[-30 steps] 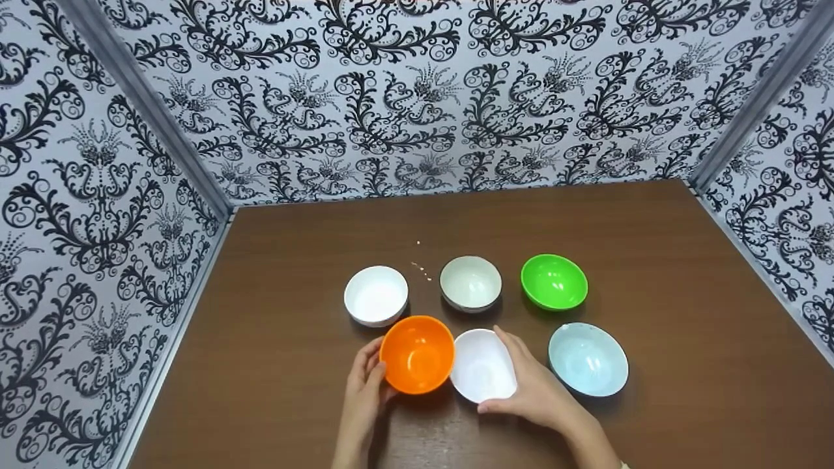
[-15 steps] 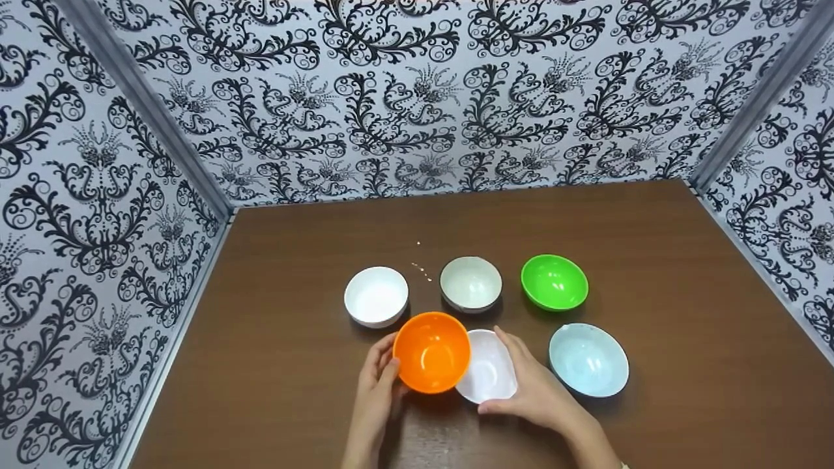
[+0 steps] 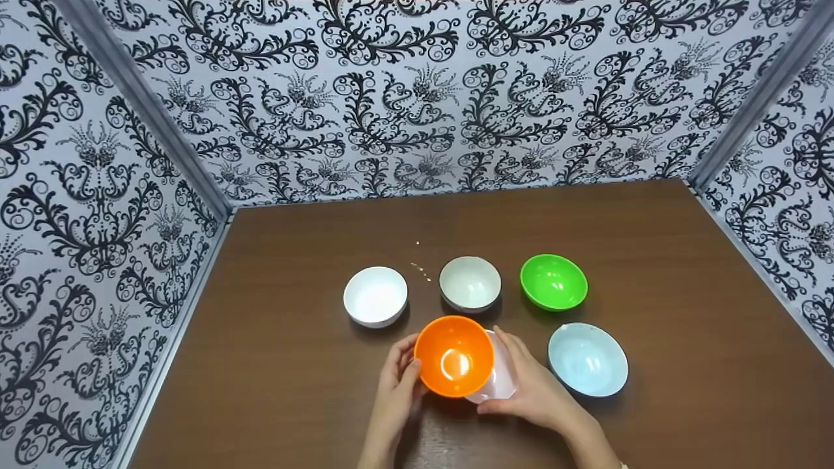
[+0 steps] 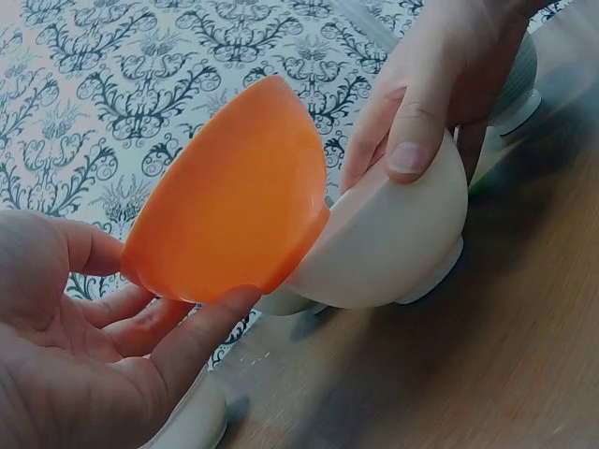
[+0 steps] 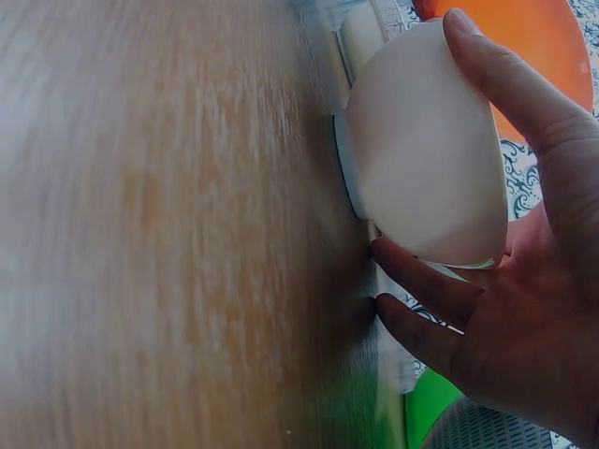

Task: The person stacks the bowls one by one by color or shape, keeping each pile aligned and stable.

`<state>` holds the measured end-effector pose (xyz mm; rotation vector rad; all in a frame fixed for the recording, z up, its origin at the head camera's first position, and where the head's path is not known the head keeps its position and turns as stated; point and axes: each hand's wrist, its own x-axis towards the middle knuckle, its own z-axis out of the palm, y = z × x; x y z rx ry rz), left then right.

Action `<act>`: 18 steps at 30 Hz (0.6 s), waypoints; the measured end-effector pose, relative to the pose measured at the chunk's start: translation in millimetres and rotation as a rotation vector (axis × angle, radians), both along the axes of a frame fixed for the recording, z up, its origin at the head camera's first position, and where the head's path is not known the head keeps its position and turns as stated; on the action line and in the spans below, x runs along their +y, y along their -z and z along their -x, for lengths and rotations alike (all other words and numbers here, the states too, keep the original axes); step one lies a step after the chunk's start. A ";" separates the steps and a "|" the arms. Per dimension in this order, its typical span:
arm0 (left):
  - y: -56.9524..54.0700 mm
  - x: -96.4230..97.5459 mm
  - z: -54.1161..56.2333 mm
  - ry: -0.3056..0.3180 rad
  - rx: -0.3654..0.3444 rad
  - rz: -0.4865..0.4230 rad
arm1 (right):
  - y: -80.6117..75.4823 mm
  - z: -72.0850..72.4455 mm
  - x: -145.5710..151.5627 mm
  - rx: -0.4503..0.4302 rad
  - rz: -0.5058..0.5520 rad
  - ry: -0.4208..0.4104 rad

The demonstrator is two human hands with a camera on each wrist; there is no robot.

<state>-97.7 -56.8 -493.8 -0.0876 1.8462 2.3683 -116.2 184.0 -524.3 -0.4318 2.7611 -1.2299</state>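
Note:
My left hand holds an orange bowl by its left side, thumb at the rim and fingers beneath. The orange bowl is raised and overlaps a white bowl in the head view, hiding much of its inside. In the left wrist view the orange bowl tilts, its base close against the rim of the white bowl. Around the white bowl's right side my right hand grips with thumb and fingers. From the right wrist, that bowl's foot shows right at the tabletop.
Behind the hands stand another white bowl, a greyish-white bowl and a green bowl. To the right sits a light blue bowl. Small pale crumbs lie on the brown table. Patterned walls enclose it.
The left hand has carried the orange bowl rightward, from beside the white bowl to over it, covering more of it. My right hand and the other bowls stay in place.

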 end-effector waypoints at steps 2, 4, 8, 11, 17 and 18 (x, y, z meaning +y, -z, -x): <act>-0.6 1.8 0.2 0.001 -0.002 0.013 | -0.3 0.1 0.1 -0.011 0.006 0.005; -0.9 3.7 0.3 0.004 0.001 0.033 | -0.5 0.3 0.1 -0.021 0.014 0.010; -0.5 7.8 0.3 0.019 0.017 0.059 | 0.4 0.9 0.9 -0.019 0.031 0.008; 0.5 11.0 -0.4 0.032 0.023 0.064 | 1.5 1.1 1.7 0.005 0.040 -0.007; 2.1 14.6 -1.6 0.049 0.019 0.078 | 2.3 1.3 2.4 0.015 0.054 -0.019; 2.3 14.7 -1.5 0.050 0.021 0.078 | 2.3 1.3 2.4 0.008 0.057 -0.017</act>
